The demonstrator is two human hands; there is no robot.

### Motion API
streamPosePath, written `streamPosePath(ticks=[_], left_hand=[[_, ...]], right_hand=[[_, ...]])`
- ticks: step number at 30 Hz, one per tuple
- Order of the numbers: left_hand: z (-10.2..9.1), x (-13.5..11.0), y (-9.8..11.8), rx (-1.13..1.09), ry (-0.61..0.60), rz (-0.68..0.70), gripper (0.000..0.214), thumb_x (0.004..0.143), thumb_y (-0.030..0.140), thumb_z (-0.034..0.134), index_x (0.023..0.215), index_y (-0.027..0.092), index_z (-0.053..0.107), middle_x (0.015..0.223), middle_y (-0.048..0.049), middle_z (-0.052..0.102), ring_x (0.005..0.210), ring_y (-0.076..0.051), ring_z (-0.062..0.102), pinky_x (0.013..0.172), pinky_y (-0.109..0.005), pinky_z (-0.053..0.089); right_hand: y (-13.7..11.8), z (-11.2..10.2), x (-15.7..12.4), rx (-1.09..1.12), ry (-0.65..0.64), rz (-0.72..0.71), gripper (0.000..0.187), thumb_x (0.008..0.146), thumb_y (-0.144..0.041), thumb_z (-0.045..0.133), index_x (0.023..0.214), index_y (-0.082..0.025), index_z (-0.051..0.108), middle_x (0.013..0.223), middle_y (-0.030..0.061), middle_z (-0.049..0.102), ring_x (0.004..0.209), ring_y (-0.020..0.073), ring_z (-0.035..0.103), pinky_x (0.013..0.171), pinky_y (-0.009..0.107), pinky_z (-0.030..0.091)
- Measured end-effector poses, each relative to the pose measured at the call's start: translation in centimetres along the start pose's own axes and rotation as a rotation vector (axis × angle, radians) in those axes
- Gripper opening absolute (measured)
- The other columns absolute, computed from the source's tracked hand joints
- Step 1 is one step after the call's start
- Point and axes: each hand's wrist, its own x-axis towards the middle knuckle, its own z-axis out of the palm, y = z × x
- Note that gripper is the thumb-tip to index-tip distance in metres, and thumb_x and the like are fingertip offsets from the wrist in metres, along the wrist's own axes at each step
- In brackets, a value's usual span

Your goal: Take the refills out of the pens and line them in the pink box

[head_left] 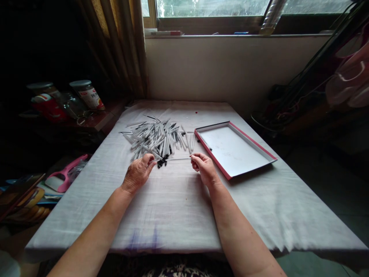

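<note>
My right hand point(203, 165) is closed in a pinch on one end of a thin white pen barrel point(178, 159), which lies level and points left. My left hand point(138, 171) has its thumb and forefinger pinched together at the near edge of the pile; what is between them, if anything, is too small to make out. Between my hands lies a small heap of black pen caps point(162, 161). Just beyond is a loose pile of white pen barrels point(161, 136) mixed with thin dark refills point(150, 117).
Right of my right hand lies a shallow white tray with red sides point(245, 150), holding a thin pen-like piece point(205, 141) along its left side. A white cloth covers the table point(170, 207). Jars point(88, 94) stand on a side shelf at left, above a pink-handled item point(69, 173).
</note>
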Motion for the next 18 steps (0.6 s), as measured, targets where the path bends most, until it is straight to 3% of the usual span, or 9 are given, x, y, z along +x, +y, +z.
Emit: streamPosePath(ticks=[2, 6, 18], left_hand=[[0.7, 0.0, 1.0, -0.142, -0.045, -0.010, 0.019, 0.091, 0.037, 0.049, 0.100, 0.022, 0.057, 0.079, -0.0017, 0.069, 0.072, -0.018, 0.066, 0.067, -0.028, 0.047], [2.3, 0.1, 1.8, -0.287, -0.043, -0.007, 0.020, 0.090, 0.034, 0.050, 0.100, 0.020, 0.060, 0.086, -0.0036, 0.070, 0.075, -0.016, 0.066, 0.070, -0.026, 0.050], [3.3, -0.3, 2.0, -0.297, -0.057, 0.026, 0.022, 0.090, 0.035, 0.050, 0.097, 0.019, 0.063, 0.086, -0.0051, 0.067, 0.073, -0.016, 0.062, 0.072, -0.028, 0.051]], right_hand=[[-0.2, 0.0, 0.0, 0.022, 0.012, -0.025, 0.024, 0.057, -0.037, 0.070, 0.067, -0.018, 0.059, 0.051, -0.0049, 0.051, 0.042, 0.0061, 0.038, 0.040, 0.020, 0.023], [-0.3, -0.3, 0.1, -0.014, 0.034, -0.046, 0.021, 0.058, -0.036, 0.068, 0.066, -0.018, 0.060, 0.050, -0.0050, 0.049, 0.042, 0.0065, 0.037, 0.040, 0.021, 0.026], [0.5, -0.3, 0.4, -0.120, 0.001, -0.018, 0.019, 0.060, -0.035, 0.068, 0.065, -0.017, 0.064, 0.052, -0.0039, 0.053, 0.044, 0.0071, 0.041, 0.043, 0.021, 0.032]])
